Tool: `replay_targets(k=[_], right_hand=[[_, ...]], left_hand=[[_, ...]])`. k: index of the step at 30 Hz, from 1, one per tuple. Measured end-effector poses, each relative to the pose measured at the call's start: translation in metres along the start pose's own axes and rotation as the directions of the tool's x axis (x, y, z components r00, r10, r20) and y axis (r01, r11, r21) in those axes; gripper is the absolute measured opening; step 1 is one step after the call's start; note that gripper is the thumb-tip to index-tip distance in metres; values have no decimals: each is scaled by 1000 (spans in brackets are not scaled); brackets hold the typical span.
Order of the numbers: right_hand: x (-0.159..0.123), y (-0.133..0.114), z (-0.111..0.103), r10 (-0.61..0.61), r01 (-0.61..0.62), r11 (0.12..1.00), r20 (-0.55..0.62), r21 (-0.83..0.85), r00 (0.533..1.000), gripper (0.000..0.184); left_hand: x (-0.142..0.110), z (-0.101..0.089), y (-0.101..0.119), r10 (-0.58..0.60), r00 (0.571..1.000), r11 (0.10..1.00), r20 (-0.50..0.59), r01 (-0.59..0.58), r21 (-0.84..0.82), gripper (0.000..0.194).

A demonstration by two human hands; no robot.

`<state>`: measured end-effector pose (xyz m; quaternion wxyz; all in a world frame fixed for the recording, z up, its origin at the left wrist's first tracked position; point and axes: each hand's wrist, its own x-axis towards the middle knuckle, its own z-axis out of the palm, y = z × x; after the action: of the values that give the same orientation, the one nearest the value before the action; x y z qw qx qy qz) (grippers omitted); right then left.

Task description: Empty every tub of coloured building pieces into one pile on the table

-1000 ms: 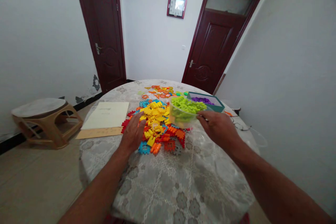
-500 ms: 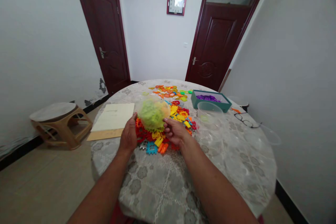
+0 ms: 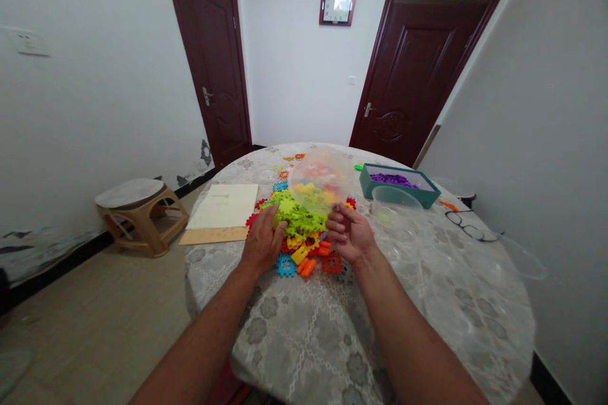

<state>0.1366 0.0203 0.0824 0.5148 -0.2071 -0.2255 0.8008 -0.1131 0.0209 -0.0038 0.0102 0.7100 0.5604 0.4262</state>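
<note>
My right hand [image 3: 350, 232] grips the near rim of a clear round plastic bowl [image 3: 319, 178], raised and tilted over the table. Coloured pieces show through its see-through wall, and I cannot tell whether any lie inside it. Below it, a heap of lime-green toothed plastic building pieces [image 3: 297, 214] lies on top of red, yellow, orange and blue ones. My left hand [image 3: 265, 235] rests against the left side of this heap, fingers apart and holding nothing. A blue square piece [image 3: 285, 265] and an orange piece [image 3: 307, 267] lie at the heap's near edge.
To the right are a green box [image 3: 400, 197] of purple pieces, another clear bowl [image 3: 396, 204], eyeglasses [image 3: 468, 228] and a clear round lid [image 3: 522, 257]. Paper sheets [image 3: 223, 205] lie at the left. A stool [image 3: 142, 215] stands beside the round table [image 3: 304, 335].
The green pieces, held in the bowl before, now lie on the heap. The bowl has moved right and up in my right hand, and my left hand has come off it. The view has shifted left.
</note>
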Motion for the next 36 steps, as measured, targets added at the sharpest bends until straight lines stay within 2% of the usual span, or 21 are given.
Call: replay_targets(k=[3,5,6,7,9,10,11,12,13,14,16,18,21,23,28,31,36], right_hand=[[-34,-35,13,-201,199,971,3,-133,980,25],[-62,-63,17,-387,359,888,-47,-286,921,28],[-78,-78,17,-491,428,818,-77,-385,868,30],[-94,-93,16,-607,494,717,-93,-492,789,32],[-125,-123,8,-815,538,433,-59,-723,576,33],[-140,-137,2,-885,486,269,-15,-832,466,32],[-155,-151,-5,-928,378,110,42,-919,371,32],[-167,-164,-14,-948,230,-30,100,-973,301,32],[-178,-176,-24,-953,65,-142,154,-988,262,34],[-187,-188,-35,-947,-89,-225,196,-970,254,36],[-198,-209,-59,-923,-304,-337,248,-891,295,39],[-200,-225,-83,-884,-403,-422,271,-812,380,39],[-189,-239,-115,-815,-487,-529,255,-695,521,40],[-177,-244,-131,-791,-561,-565,204,-606,576,42],[-147,-254,-159,-792,-724,-558,0,-405,610,47],[-136,-259,-173,-759,-737,-570,-111,-363,641,47],[-127,-263,-190,-696,-705,-621,-172,-342,697,46]], left_hand=[[6,-2,6,64,998,994,5,-64,83,56],[13,-2,10,99,994,985,44,-104,139,55],[18,0,12,107,992,979,72,-118,169,54],[22,1,13,110,989,971,103,-129,200,54],[31,8,15,106,982,953,154,-144,266,55],[36,12,16,107,979,943,173,-155,294,56],[40,17,16,112,977,935,182,-166,312,58],[43,22,16,120,975,930,186,-176,321,60],[46,27,17,128,972,926,195,-188,327,61],[48,32,17,138,969,923,203,-200,328,62],[51,40,17,152,963,921,221,-219,322,63],[53,46,17,149,962,926,228,-216,308,63],[57,50,15,136,964,936,229,-201,291,60],[61,51,14,143,958,935,249,-213,283,59],[71,54,18,123,937,925,326,-227,304,61],[75,58,20,111,924,907,366,-245,344,64],[80,65,22,96,914,904,395,-246,349,64]])
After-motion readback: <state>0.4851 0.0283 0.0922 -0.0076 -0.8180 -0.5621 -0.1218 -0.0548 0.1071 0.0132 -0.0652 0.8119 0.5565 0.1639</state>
